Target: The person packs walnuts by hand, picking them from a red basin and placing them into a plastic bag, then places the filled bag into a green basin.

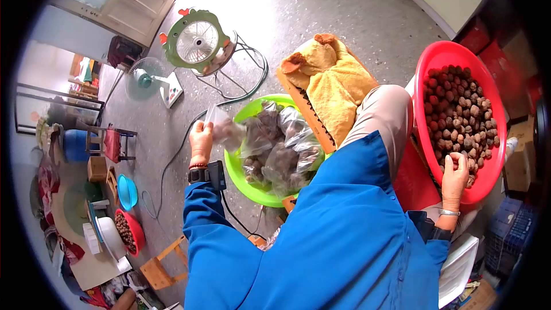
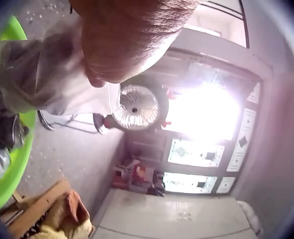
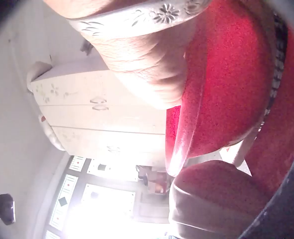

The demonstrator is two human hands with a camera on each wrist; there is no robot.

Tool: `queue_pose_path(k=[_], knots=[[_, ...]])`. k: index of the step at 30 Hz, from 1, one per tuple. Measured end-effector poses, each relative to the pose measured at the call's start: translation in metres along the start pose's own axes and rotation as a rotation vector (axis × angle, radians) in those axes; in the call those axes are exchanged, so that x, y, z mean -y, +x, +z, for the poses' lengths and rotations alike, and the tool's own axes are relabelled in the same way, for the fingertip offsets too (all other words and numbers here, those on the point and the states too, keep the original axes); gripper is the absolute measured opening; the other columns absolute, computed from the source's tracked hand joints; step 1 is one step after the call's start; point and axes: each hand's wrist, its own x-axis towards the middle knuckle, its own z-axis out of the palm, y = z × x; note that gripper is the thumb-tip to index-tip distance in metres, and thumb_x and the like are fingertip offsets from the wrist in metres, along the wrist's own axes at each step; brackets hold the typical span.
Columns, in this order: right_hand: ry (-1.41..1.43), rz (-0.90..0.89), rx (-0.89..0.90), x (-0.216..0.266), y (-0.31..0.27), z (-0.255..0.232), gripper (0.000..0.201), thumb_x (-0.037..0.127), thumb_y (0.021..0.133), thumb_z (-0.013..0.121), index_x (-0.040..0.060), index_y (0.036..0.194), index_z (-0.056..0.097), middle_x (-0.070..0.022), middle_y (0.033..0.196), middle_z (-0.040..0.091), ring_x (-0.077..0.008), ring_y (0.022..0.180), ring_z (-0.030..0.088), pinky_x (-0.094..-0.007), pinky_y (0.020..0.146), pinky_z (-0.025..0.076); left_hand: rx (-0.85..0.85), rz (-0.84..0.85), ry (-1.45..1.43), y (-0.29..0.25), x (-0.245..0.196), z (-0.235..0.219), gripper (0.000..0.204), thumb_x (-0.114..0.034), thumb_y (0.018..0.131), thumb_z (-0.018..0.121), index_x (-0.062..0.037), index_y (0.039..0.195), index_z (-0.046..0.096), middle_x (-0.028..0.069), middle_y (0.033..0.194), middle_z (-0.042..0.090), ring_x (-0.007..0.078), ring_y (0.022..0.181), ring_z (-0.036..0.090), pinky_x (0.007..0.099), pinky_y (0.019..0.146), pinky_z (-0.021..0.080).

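Head view. Your left hand (image 1: 201, 138) pinches the mouth of a clear plastic bag (image 1: 221, 125), held up over the green basin (image 1: 236, 167), where filled bags of dark nuts (image 1: 281, 149) are heaped. Your right hand (image 1: 455, 175) rests inside the red basin (image 1: 442, 57), fingers curled down among the loose nuts (image 1: 459, 115); whether they have closed on any, you cannot tell. A yellow towel (image 1: 336, 86) lies on a wooden board between the basins. Risk: the thin bag hangs from one pinch and may sag shut or slip, so nuts carried across your lap could spill to the floor.

Left wrist view. Your left hand (image 2: 124, 40) fills the top, the clear bag (image 2: 52, 74) crumpled under it, the green basin's (image 2: 22, 144) rim beside. Behind stands a round fan (image 2: 136, 107) before bright glazed doors.

Right wrist view. Only the heel of your right hand (image 3: 147, 64) and the red basin's (image 3: 221, 89) outer wall show; the fingers are hidden.

The floor is speckled grey concrete, with a cable and two fans (image 1: 195, 40) on it.
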Motion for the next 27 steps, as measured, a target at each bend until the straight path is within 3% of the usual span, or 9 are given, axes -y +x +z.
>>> queue_pose_path(k=[2,9,11,14,15,17,19,22,27], knots=[[-0.016,-0.007,0.006,0.0,0.0,0.0,0.011,0.01,0.097,0.066,0.0007,0.102,0.063,-0.0072,0.093,0.064,-0.0178,0.078,0.06,-0.0324,0.073,0.051,0.056,-0.063,-0.023,0.001,0.054,-0.009,0.021,-0.021,0.094,0.068,-0.0031,0.084,0.065,-0.0004,0.075,0.063,0.0089,0.07,0.052,0.0293,0.063,0.045],[-0.024,-0.019,0.013,0.001,0.001,0.0,0.01,0.01,0.097,0.066,0.001,0.1,0.063,-0.0067,0.092,0.065,-0.0169,0.077,0.059,-0.0317,0.073,0.051,0.493,-0.335,0.096,-0.035,0.106,-0.022,0.019,-0.025,0.097,0.07,-0.0061,0.096,0.067,-0.0041,0.087,0.066,0.0075,0.078,0.057,0.0282,0.071,0.05],[-0.029,0.002,0.023,0.003,0.001,0.0,0.01,0.01,0.097,0.066,0.001,0.1,0.064,-0.0065,0.092,0.065,-0.0165,0.077,0.059,-0.0314,0.073,0.051,0.625,-0.376,0.027,-0.037,0.148,-0.012,0.021,-0.026,0.099,0.069,-0.0055,0.101,0.068,-0.0044,0.091,0.067,0.0085,0.082,0.06,0.0284,0.074,0.052],[-0.031,0.023,0.037,0.002,0.0,0.0,0.01,0.01,0.097,0.065,0.001,0.1,0.064,-0.0061,0.093,0.065,-0.0158,0.077,0.058,-0.0308,0.072,0.051,0.745,-0.505,0.048,-0.067,0.115,0.005,0.028,-0.027,0.099,0.069,-0.0057,0.116,0.068,-0.0015,0.099,0.069,0.0108,0.086,0.063,0.0285,0.079,0.053],[-0.028,0.022,0.038,0.002,0.0,-0.001,0.01,0.011,0.098,0.065,0.0009,0.101,0.064,-0.0058,0.093,0.065,-0.0155,0.077,0.058,-0.0306,0.072,0.05,0.77,-0.584,-0.03,-0.076,0.119,0.012,0.028,-0.03,0.099,0.07,-0.0059,0.113,0.069,-0.0026,0.096,0.068,0.0102,0.084,0.062,0.0275,0.078,0.052],[-0.049,-0.015,0.028,0.004,0.0,-0.001,0.01,0.011,0.098,0.065,0.0009,0.101,0.064,-0.0056,0.093,0.065,-0.0154,0.077,0.058,-0.0305,0.072,0.05,0.845,-0.52,0.087,-0.088,0.128,0.024,0.027,-0.032,0.098,0.07,-0.0067,0.107,0.068,-0.003,0.093,0.067,0.0093,0.083,0.061,0.0263,0.076,0.05],[-0.066,-0.053,0.019,0.005,0.0,0.0,0.01,0.011,0.098,0.065,0.0008,0.101,0.064,-0.0055,0.093,0.065,-0.0154,0.077,0.058,-0.0304,0.072,0.05,0.857,-0.555,-0.057,-0.104,0.146,0.039,0.026,-0.033,0.097,0.073,-0.0081,0.097,0.065,-0.0027,0.091,0.067,0.0083,0.083,0.06,0.0251,0.076,0.049],[-0.065,-0.084,0.007,0.002,0.0,0.0,0.01,0.01,0.098,0.065,0.0009,0.1,0.064,-0.0056,0.093,0.066,-0.0154,0.077,0.058,-0.0303,0.071,0.05,0.939,-0.581,-0.117,-0.116,0.177,0.062,0.032,-0.033,0.095,0.073,-0.0042,0.109,0.068,0.0,0.102,0.069,0.0124,0.097,0.061,0.0297,0.093,0.046],[-0.049,-0.011,0.025,0.0,0.0,0.001,0.009,0.01,0.097,0.065,0.0012,0.098,0.065,-0.0055,0.091,0.066,-0.0154,0.076,0.058,-0.0307,0.071,0.05,1.004,-0.423,0.091,-0.127,0.154,0.084,0.036,-0.044,0.096,0.07,-0.0086,0.104,0.07,-0.0032,0.096,0.069,0.0092,0.092,0.061,0.0277,0.084,0.048]])
